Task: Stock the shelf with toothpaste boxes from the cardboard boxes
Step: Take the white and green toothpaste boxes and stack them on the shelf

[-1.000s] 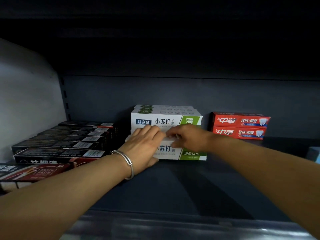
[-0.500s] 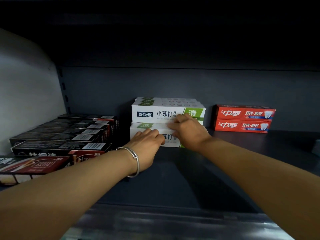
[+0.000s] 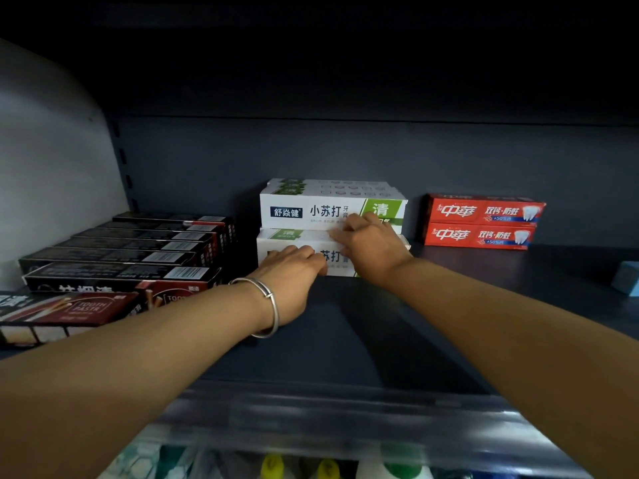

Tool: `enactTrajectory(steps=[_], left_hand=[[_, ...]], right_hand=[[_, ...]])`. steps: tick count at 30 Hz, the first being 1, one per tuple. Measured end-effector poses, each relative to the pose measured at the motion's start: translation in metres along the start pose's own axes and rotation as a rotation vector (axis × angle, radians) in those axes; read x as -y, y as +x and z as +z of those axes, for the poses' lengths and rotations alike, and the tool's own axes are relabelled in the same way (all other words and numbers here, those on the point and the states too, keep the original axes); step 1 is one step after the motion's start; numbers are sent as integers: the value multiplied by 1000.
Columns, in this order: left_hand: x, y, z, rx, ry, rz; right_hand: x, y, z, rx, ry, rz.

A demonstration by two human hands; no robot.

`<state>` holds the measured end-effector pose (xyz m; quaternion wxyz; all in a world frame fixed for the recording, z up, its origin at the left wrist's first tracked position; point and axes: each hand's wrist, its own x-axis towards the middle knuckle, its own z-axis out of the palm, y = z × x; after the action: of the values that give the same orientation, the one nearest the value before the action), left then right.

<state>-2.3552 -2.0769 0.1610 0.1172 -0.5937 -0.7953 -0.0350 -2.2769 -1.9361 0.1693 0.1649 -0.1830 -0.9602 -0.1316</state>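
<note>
White-and-green toothpaste boxes (image 3: pixel 332 228) sit stacked at the shelf's centre, against the back panel, and both hands are on the lower front box. Left hand (image 3: pixel 294 271) lies palm down with fingers straight, fingertips pressing flat on the front face of the bottom box, left half; silver bangle (image 3: pixel 268 307) on that wrist. Right hand (image 3: pixel 370 245) is at 1 o'clock from the left one, just beside it, fingers bent over the top front edge of the same lower box where it meets the upper box; whether it pinches the box or only pushes it, cannot tell. Upper white box shows blue logo and green end panel, more of the same kind lined up behind it. At 9 o'clock from the hands, a row of black toothpaste boxes (image 3: pixel 131 250) laid flat, running front to back, near the white side wall (image 3: pixel 52 160). At 3 o'clock, well apart from the hands, two red toothpaste boxes (image 3: pixel 482 221) stacked one on the other against the back panel. Light blue object (image 3: pixel 627 278) at the far right edge, cut off, unclear what. Dark shelf board (image 3: pixel 363 340) under both forearms. Clear plastic strip (image 3: pixel 345 420) along the shelf's front edge at 6 o'clock, blurred bottles below it.
</note>
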Motion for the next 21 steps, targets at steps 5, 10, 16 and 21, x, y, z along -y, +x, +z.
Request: enactTrajectory(steps=[5,10,16,21], left_hand=[[-13,-19,-12,-25,-99,-11],[-43,-58,-24,-152,-190,-9],[-99,-129,-18,-293,-198,35],[-136,-185,37,-151,-255,5]], right_hand=[[12,-25,-15,-1,-7,-10],[27,-84,-40,-87,99,-35],[44,-180,-53,-315,136,-137],[61,-267,-21,-310,212,-189]])
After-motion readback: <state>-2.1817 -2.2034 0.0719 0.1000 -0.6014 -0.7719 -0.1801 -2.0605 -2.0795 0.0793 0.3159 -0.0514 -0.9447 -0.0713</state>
